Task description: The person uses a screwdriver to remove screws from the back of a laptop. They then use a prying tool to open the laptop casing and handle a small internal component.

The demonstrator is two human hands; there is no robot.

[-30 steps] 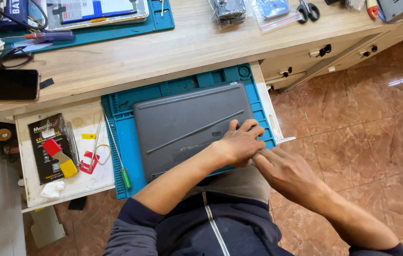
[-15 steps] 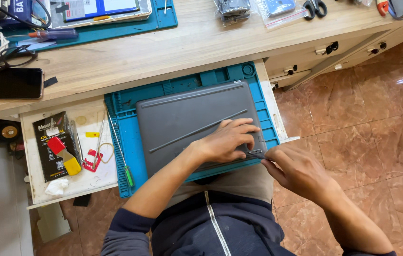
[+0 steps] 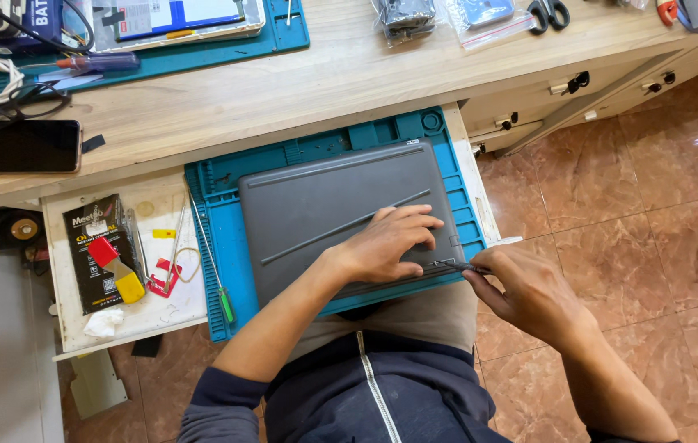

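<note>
Left hand (image 3: 386, 242) flat on grey laptop (image 3: 324, 209); right hand (image 3: 521, 287) pinches thin tool (image 3: 457, 265) at mat's (image 3: 209, 246) near-right corner: best kept shallow, laptop pinned.

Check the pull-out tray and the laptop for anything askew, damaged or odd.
The grey laptop lies bottom up, slightly turned on the blue mat. The left hand presses it; the right hand holds a thin tool at its near edge. No damage or spill shows.
</note>
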